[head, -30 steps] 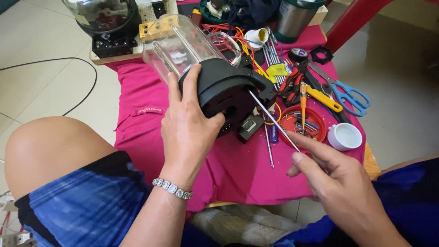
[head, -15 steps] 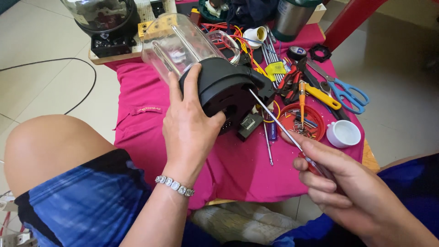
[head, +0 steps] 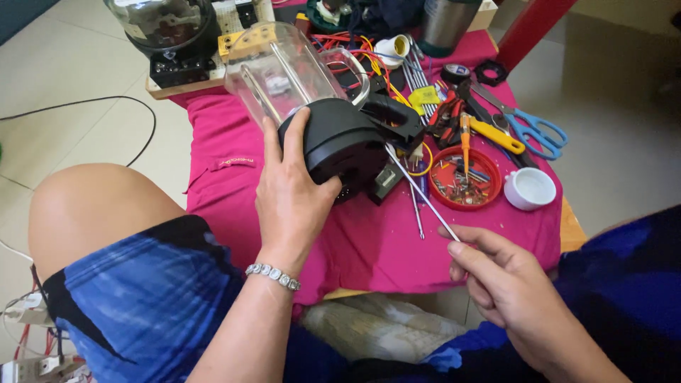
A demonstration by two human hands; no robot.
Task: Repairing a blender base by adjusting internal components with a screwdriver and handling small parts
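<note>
Blender jug lying tilted on its side at the middle of the pink cloth, clear glass body pointing far left, black base turned near and right. Left hand wrapped around the near side of that base, thumb up against the edge, fingers closed on the black plastic, silver bracelet at the wrist. Right hand lower right, fingertips pinched shut on the near end of a thin metal screwdriver shaft, its far tip touching the right side of the base. Beyond the jug at far left, a second glass jar on a dark block. Right of the base, a round red tray holding small screws, a white cup just beside it on the right. Farther right, blue-handled scissors, then a yellow-handled tool and red pliers near them. Another screwdriver flat on the cloth just under the held shaft.
</note>
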